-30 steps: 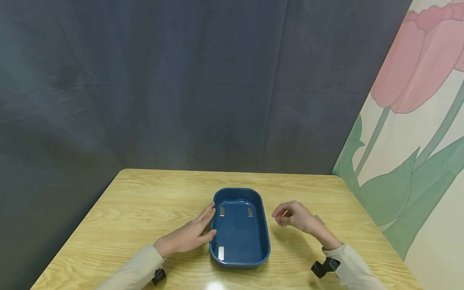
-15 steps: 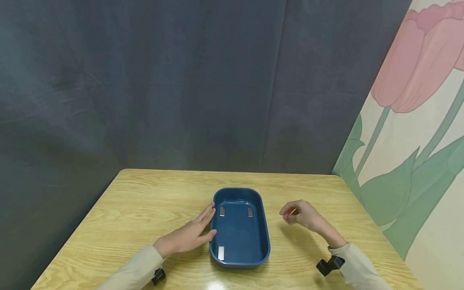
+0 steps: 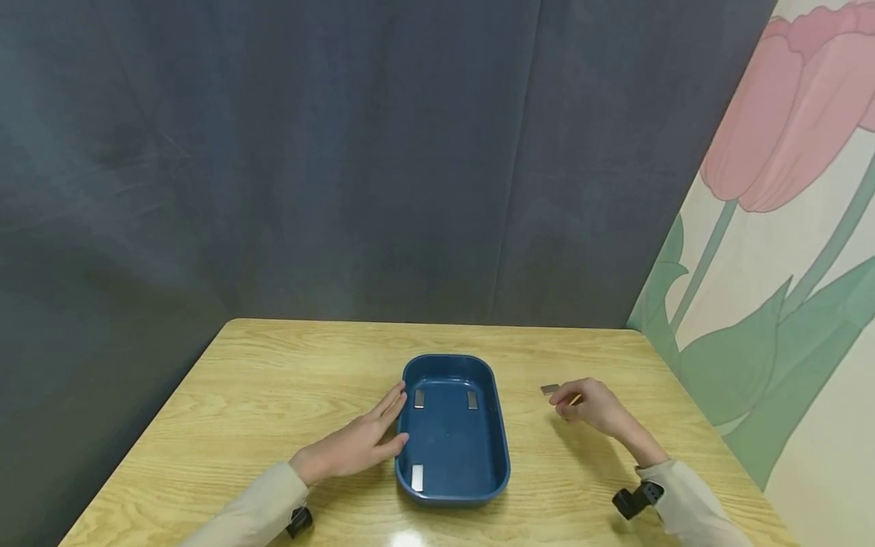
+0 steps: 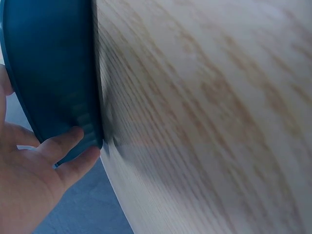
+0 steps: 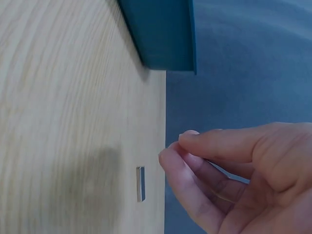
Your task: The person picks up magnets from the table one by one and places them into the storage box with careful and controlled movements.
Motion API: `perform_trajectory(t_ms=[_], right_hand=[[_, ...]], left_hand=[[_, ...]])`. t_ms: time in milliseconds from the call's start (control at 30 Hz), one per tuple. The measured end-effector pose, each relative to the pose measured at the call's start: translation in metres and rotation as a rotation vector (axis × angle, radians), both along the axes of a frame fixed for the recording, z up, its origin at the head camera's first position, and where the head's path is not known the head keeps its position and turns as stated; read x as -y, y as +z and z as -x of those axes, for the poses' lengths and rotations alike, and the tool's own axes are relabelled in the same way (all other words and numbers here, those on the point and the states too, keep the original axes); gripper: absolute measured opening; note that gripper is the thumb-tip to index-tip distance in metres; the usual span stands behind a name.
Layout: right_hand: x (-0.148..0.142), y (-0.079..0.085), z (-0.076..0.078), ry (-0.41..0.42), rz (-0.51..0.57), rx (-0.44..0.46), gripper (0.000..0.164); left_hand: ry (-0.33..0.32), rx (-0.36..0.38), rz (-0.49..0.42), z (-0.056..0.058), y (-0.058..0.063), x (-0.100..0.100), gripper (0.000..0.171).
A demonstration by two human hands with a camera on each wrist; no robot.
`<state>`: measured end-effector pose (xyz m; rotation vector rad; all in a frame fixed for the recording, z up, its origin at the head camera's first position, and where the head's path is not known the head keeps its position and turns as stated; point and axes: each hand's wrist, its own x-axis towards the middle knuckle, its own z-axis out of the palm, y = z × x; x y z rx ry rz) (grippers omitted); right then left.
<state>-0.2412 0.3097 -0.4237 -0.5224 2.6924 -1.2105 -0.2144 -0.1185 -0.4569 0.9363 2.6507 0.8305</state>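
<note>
A deep blue rectangular tray [image 3: 454, 448] with rounded corners sits mid-table in the head view. My left hand [image 3: 358, 443] touches its left wall with fairly straight fingers, the thumb at the rim. The left wrist view shows these fingers [image 4: 73, 146] against the outer wall. My right hand [image 3: 591, 410] is above the table, right of the tray, fingers loosely bent and nothing held. Just beyond its fingertips lies a small flat metal block [image 3: 550, 389]. In the right wrist view that hand [image 5: 234, 178] is apart from the metal block [image 5: 141, 184], with thumb and fingertips close together.
Inside the tray lie three small metal pieces: a far-left piece [image 3: 419, 399], a far-right piece [image 3: 472, 399] and a near-left piece [image 3: 417, 478]. The wooden table [image 3: 287, 380] ends at a dark curtain [image 3: 342, 190] behind. A painted wall [image 3: 786, 304] stands on the right.
My right hand has moved right, away from the tray, uncovering the metal block near its fingertips. A greyish piece seen earlier behind the right wrist is now hidden. The left hand and tray stay put.
</note>
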Motion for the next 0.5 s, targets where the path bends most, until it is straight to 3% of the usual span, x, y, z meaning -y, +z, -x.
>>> perform_trajectory(t_ms=[500], right_hand=[[-0.019,-0.007,0.005,-0.119,-0.056,0.007,0.011]], left_hand=[[-0.004,0.007,-0.016,-0.001,0.0,-0.001,0.071]])
